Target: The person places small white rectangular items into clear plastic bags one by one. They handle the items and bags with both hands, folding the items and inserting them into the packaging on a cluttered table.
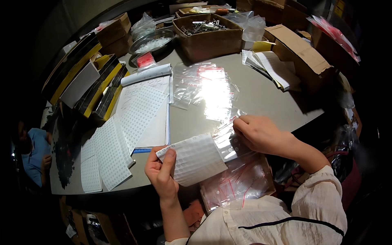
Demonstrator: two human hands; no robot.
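My left hand (164,175) is closed on the left end of a white sheet of small number stickers (196,159), thumb on top. Most of that sheet looks bare of stickers. At its right end lie clear zip bags (228,143), overlapping one another, some with small round labels. My right hand (263,132) has its fingers bent and pressed together at the upper edge of these bags; its fingertips are partly hidden. Below both hands, an open carton (267,179) at my lap holds more clear bags with red lines (234,183).
Glare covers a spread of clear bags (216,87) mid-table. Sticker sheets (110,151) and a clipboard of papers (163,118) lie left, beside black-and-yellow boxes (87,85). Behind stand a carton of metal pieces (208,43) and a round tray (153,45). Another person (34,151) is at far left.
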